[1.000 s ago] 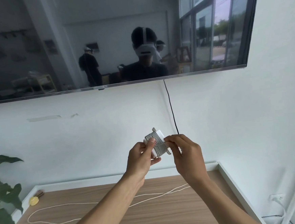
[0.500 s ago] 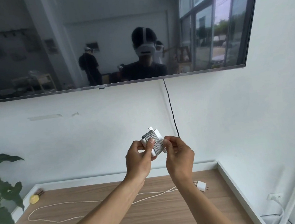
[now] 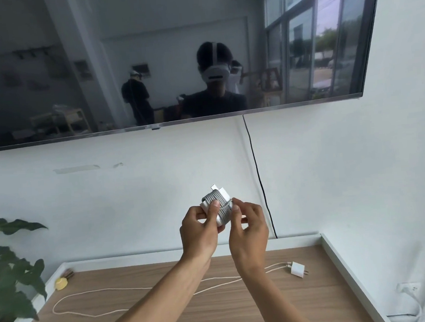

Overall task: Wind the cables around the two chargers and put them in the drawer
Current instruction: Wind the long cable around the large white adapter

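Two chargers show: one wound charger (image 3: 216,206) held up in the middle, gripped between two hands, the left hand (image 3: 199,234) and the right hand (image 3: 250,230), and one small charger (image 3: 297,269) lying on the right of the wooden top (image 3: 167,316). One loose white cable (image 3: 95,296) trails left across it. One small yellow object (image 3: 61,283) sits far left. One leafy plant (image 3: 9,273) stands at the left edge. One dark screen (image 3: 71,57) hangs on the far wall, with one black cord (image 3: 258,177) below it.

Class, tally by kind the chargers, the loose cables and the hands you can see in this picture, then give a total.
Chargers: 2, the white square charger wrapped in grey cable and the small white plug charger.
Loose cables: 1, the long white cable.
Hands: 2, left hand, right hand.
Total: 5.
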The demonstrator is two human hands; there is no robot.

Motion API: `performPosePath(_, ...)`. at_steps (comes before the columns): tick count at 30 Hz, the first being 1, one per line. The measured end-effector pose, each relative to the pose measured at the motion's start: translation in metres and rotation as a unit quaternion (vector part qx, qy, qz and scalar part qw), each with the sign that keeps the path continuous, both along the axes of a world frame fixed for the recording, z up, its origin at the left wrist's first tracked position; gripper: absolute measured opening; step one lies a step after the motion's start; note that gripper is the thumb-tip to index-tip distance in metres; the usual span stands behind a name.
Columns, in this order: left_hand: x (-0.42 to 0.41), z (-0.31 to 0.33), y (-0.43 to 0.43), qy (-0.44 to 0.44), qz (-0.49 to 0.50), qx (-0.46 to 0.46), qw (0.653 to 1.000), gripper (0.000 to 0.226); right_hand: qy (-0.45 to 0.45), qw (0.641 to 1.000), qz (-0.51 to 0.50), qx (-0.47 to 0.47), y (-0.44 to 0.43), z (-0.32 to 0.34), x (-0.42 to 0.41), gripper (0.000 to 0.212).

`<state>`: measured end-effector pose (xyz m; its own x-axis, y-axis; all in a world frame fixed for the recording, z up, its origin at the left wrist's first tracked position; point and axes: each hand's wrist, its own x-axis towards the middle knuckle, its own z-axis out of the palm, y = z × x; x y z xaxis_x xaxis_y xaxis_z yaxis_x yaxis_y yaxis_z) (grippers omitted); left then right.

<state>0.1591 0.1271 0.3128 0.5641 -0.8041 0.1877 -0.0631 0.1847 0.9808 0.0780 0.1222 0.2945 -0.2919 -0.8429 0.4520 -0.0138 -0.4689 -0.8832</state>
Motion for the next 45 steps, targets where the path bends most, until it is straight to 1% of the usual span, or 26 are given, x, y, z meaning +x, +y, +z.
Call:
performPosePath(3,0.003,0.0,0.0,0.027,-0.004,0.006,1.0,0.031,0.014,0.999,0.038,0.005,0.001,-0.005,0.002,0.023)
performPosePath(5,0.005,0.0,-0.001,0.037,0.0,0.011,0.999,0.031,0.019,0.998,0.053,0.0,0.001,-0.004,0.002,0.022)
performPosePath(10,0.007,-0.002,-0.006,0.051,0.014,0.02,0.998,0.032,0.035,0.998,0.046,-0.015,0.0,-0.001,0.004,0.021)
performPosePath(16,0.005,-0.003,-0.003,0.024,0.022,0.005,0.999,0.033,0.113,0.992,0.029,-0.043,-0.002,-0.001,0.0,0.023)
performPosePath(20,0.003,-0.005,-0.003,0.026,0.024,0.012,0.999,0.032,0.172,0.984,0.016,-0.05,-0.006,-0.004,-0.007,0.022)
performPosePath(27,0.0,-0.002,-0.006,0.028,0.013,0.017,0.999,0.032,0.139,0.99,0.019,-0.025,-0.008,-0.003,-0.009,0.017)
performPosePath(31,-0.005,0.0,-0.006,0.029,-0.002,0.025,0.999,0.03,0.113,0.993,0.04,0.007,-0.009,0.003,-0.01,0.016)
performPosePath(33,-0.005,0.0,-0.007,0.041,-0.007,0.031,0.999,0.031,0.112,0.991,0.068,0.003,-0.011,0.005,-0.015,0.02)
performPosePath(34,-0.004,0.002,-0.008,0.041,-0.006,0.036,0.998,0.031,0.116,0.99,0.086,0.001,-0.013,0.006,-0.017,0.027)
performPosePath(36,0.0,0.003,-0.011,0.04,-0.008,0.046,0.998,0.032,0.144,0.983,0.112,-0.004,-0.015,0.005,-0.023,0.033)
performPosePath(38,0.002,0.005,-0.012,0.043,-0.015,0.054,0.997,0.033,0.174,0.978,0.112,-0.011,-0.017,0.004,-0.026,0.03)
performPosePath(40,0.001,0.005,-0.012,0.04,-0.022,0.065,0.997,0.033,0.175,0.979,0.105,-0.013,-0.018,0.003,-0.028,0.027)
performPosePath(45,-0.001,0.007,-0.01,0.069,-0.025,0.097,0.993,0.031,0.187,0.979,0.083,-0.024,-0.02,-0.001,-0.032,0.013)
